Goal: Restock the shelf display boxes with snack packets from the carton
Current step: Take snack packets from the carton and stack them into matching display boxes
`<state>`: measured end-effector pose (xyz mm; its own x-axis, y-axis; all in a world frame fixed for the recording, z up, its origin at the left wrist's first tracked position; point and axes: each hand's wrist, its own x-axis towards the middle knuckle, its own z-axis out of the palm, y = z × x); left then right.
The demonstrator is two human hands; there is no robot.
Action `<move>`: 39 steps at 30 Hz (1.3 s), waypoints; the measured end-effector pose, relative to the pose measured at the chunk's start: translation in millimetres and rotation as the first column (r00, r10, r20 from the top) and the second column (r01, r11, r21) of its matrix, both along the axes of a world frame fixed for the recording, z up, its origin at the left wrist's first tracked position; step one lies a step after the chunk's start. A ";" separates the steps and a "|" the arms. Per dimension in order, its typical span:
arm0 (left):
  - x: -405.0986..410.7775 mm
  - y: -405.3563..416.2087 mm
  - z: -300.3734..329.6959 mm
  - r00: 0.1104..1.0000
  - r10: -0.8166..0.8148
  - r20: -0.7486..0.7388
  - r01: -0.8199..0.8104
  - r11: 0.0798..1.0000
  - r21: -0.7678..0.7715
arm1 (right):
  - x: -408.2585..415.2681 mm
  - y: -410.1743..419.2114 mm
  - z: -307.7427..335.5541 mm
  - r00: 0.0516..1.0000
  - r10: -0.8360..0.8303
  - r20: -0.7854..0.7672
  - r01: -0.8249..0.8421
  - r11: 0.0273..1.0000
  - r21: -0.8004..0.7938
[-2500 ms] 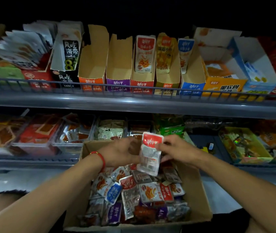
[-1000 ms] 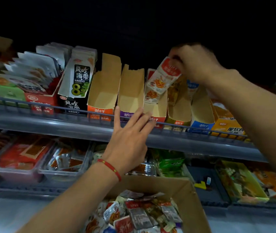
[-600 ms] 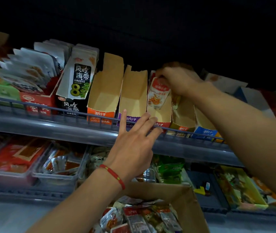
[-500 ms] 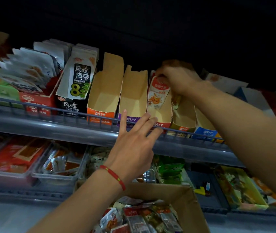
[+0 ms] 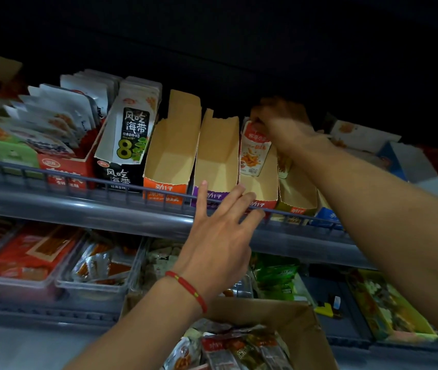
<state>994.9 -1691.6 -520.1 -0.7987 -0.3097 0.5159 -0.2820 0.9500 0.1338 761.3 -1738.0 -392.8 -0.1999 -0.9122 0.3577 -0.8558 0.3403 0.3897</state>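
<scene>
1. Snack packet, a white plastic sachet with a red top band (image 5: 254, 150), stands upright at the back of the red-fronted cardboard display box (image 5: 261, 192). The right hand (image 5: 279, 121) has its grip clamped on the packet's top edge, fingers curled over it, probably to seat it straight against the box's rear wall.
2. That box sits on the upper grey metal shelf (image 5: 105, 209) behind a thin wire rail. Just left of it stand a purple-fronted cardboard box (image 5: 217, 161) and an orange-fronted cardboard box (image 5: 171, 161); both look empty, so they likely need filling too.
3. The left hand (image 5: 220, 236), with a red cord bracelet (image 5: 188, 289) at the wrist, holds nothing; its fingers are spread apart and straight, tips at the rail before the purple and red boxes. Whether they touch the rail I cannot tell. It seems placed there to steady the boxes.
4. Below, the open brown cardboard carton (image 5: 311, 332) holds more mixed packets, close under the arms for the next pick.
</scene>
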 end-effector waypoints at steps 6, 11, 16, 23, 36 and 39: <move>-0.8 1.0 1.1 1.000 -0.001 0.027 0.000 1.000 0.011 | -5.5 -8.6 -1.0 1.000 -0.018 -0.007 0.018 1.000 -0.002; 3.5 -0.4 -0.9 0.999 -0.014 0.038 0.014 1.000 0.011 | -2.5 17.4 -5.4 0.997 0.055 0.055 -0.048 0.993 -0.112; 16.8 3.5 0.3 1.000 -0.024 0.015 0.024 1.000 0.007 | 23.6 83.8 -18.6 0.963 0.270 -0.009 -0.258 0.907 -0.332; 49.5 26.2 -23.8 0.993 -0.077 -0.087 0.082 0.995 0.060 | 75.2 197.6 -95.8 0.833 0.509 0.217 -0.437 0.845 -0.307; 66.1 52.5 -89.2 0.385 -0.110 0.916 -0.159 0.970 0.183 | 117.7 228.4 -286.3 0.844 0.057 0.534 -0.434 0.657 0.616; 64.0 47.2 -89.1 0.403 -0.110 0.909 -0.194 0.960 0.203 | 127.5 223.3 -301.3 0.886 0.124 0.448 -0.414 0.646 0.641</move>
<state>1058.9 -1644.4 -609.2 -0.7231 -0.3425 -0.5999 -0.4178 0.9084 -0.0149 888.8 -1514.7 -694.1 0.1261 -0.8833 -0.4515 -0.9806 -0.1798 0.0780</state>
